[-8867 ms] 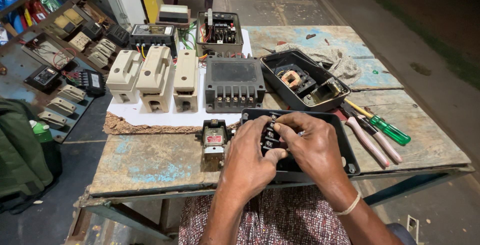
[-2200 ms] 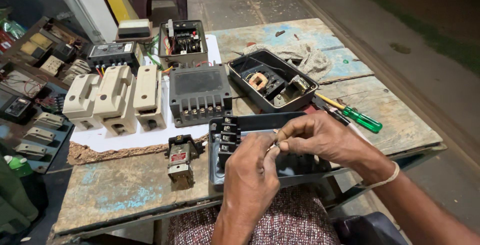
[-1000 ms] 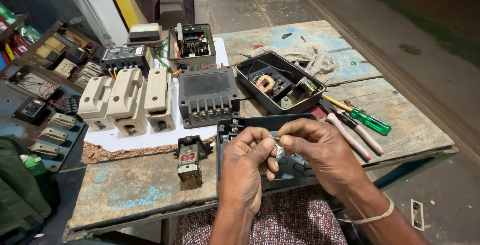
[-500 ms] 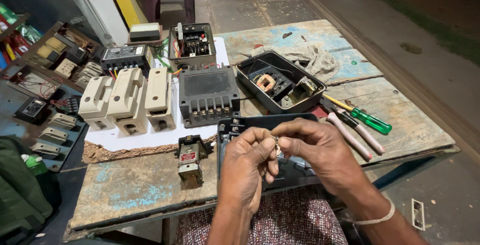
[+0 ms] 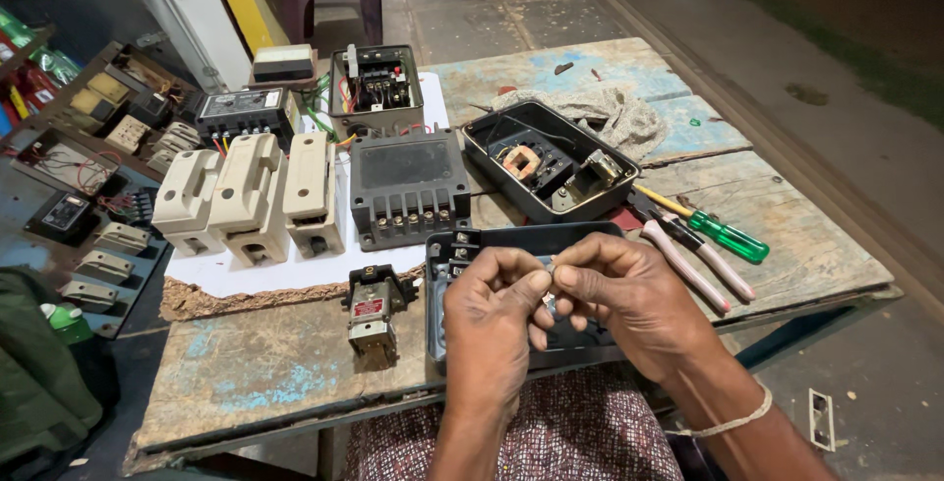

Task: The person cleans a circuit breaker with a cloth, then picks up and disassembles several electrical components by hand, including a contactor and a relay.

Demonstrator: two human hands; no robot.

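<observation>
My left hand [image 5: 495, 316] and my right hand [image 5: 629, 296] meet fingertip to fingertip above a black open electrical box [image 5: 521, 241] at the table's near edge. Between the thumbs and forefingers of both hands sits a tiny pale part [image 5: 551, 271], too small to identify. The hands cover most of the box's inside; only its terminal block at the left and its far rim show. A small relay-like unit with a red label [image 5: 372, 311] lies just left of my left hand.
A worn wooden table [image 5: 265, 363] carries three cream fuse carriers [image 5: 251, 196], a black terminal box [image 5: 408, 186], an open black box with a coil [image 5: 551, 161], a rag [image 5: 600, 112], pliers [image 5: 693, 260] and a green-handled screwdriver [image 5: 723, 235]. More switchgear lies on a rack [image 5: 74, 176] at the left.
Over the last second my hands stayed above the black box and the fingertips drew closer together on the small part. The camera view shifted slightly.
</observation>
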